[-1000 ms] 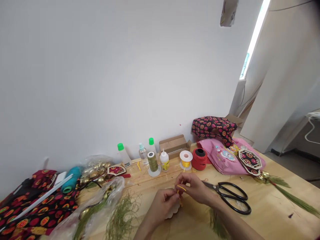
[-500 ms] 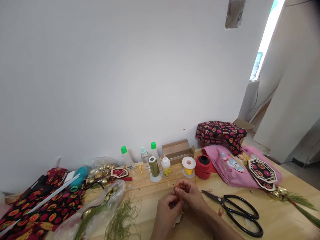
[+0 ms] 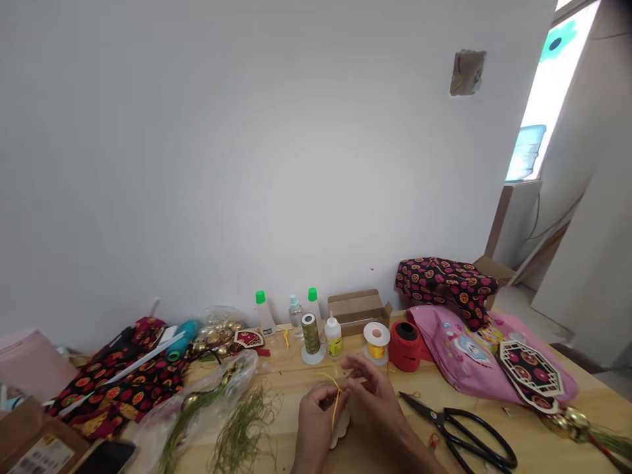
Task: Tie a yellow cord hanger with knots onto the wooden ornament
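A thin yellow cord (image 3: 336, 409) is pinched between the thumb and fingers of my left hand (image 3: 316, 415); one loose end curves up above it. My right hand (image 3: 375, 395) is close beside, its fingers stretched and apart, with the tips near the cord. Whether they touch the cord, I cannot tell. Under my hands lies a pale piece with a scalloped edge (image 3: 340, 433), partly covered by them. Black-handled scissors (image 3: 464, 428) lie to the right of my right hand, blades pointing left. Green tassel threads (image 3: 244, 428) are spread left of my left hand.
Along the wall stand an olive thread spool (image 3: 311, 334), a glue bottle (image 3: 334, 339), a yellow cord spool (image 3: 376, 339), a red spool (image 3: 405, 349) and an open cardboard box (image 3: 358, 309). A pink bag (image 3: 444, 349) bears an octagonal ornament (image 3: 530, 368). Gold bells (image 3: 217, 336) lie left.
My right hand's fingers have opened and come away from the cord they were pinching. The cord's end now stands free above my left hand. The view has tilted up and turned slightly left.
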`<state>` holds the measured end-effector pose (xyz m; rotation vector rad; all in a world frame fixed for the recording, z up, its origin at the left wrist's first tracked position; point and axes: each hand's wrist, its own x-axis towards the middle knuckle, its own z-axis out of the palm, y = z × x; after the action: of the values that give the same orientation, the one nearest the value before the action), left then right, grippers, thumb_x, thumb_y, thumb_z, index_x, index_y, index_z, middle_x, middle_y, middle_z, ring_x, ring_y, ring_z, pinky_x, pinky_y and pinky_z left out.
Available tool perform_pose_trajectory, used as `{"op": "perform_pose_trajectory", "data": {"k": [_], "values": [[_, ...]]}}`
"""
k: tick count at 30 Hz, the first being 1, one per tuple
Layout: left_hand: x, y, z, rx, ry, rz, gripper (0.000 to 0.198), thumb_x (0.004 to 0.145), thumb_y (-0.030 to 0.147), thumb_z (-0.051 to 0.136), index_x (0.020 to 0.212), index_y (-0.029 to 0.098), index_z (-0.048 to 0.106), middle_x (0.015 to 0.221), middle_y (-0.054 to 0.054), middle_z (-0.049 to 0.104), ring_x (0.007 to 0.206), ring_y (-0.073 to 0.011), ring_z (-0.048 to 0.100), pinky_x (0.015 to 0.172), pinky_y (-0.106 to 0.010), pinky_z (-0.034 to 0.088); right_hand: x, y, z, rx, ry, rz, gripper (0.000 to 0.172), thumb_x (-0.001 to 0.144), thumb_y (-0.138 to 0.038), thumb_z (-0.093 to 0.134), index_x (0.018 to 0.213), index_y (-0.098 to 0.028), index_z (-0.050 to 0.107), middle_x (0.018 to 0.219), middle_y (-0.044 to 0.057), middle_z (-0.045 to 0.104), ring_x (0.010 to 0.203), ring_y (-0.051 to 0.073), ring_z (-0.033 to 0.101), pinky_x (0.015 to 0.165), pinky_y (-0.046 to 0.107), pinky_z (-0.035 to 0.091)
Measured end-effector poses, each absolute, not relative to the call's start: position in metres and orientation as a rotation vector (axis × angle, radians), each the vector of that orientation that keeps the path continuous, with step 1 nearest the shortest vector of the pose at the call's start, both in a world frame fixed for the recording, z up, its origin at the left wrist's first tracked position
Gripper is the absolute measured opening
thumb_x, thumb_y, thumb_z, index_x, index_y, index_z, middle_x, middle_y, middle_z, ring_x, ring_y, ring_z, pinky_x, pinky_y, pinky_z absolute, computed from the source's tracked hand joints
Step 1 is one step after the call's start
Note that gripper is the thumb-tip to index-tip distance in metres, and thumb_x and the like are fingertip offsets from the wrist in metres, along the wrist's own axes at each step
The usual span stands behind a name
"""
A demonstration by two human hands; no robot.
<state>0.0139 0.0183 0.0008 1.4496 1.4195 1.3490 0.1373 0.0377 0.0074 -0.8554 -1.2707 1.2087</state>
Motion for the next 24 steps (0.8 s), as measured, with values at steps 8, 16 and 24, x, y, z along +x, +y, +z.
{"op": "perform_pose_trajectory", "data": {"k": [8,16,24], "values": [[0.005,0.021,0.001,1.568,1.538,1.328,0.016,0.064,0.026,0.057,0.058,0.014,0.064,0.055,-0.001,0.057,0.053,-0.0139,0.052,0.050,-0.023,0.040,0.133,0.030,0.011,-0.884,-1.733,0.877,0.017,0.064,-0.021,0.058,0.081,-0.021,0.062,0.078,0.003,0.061,0.069,0.015,0.053,0.059,0.025,0.041],[0.007,0.017,0.013,1.777,1.591,1.219,0.014,0.063,0.012,0.049,0.057,0.018,0.060,0.060,-0.001,0.059,0.060,-0.0148,0.054,0.058,-0.025,0.042,0.130,0.031,0.010,-0.982,-1.687,0.833,0.010,0.066,-0.026,0.057,0.072,-0.020,0.063,0.069,0.002,0.060,0.060,0.013,0.052,0.054,0.023,0.040],[0.011,0.016,0.005,1.647,1.488,1.223,0.014,0.068,0.023,0.051,0.072,0.018,0.063,0.073,-0.004,0.064,0.070,-0.0169,0.056,0.067,-0.028,0.043,0.128,0.035,0.006,-1.028,-1.512,1.022,0.024,0.072,-0.035,0.052,0.059,-0.017,0.063,0.066,0.005,0.062,0.065,0.018,0.055,0.060,0.026,0.042]]}}
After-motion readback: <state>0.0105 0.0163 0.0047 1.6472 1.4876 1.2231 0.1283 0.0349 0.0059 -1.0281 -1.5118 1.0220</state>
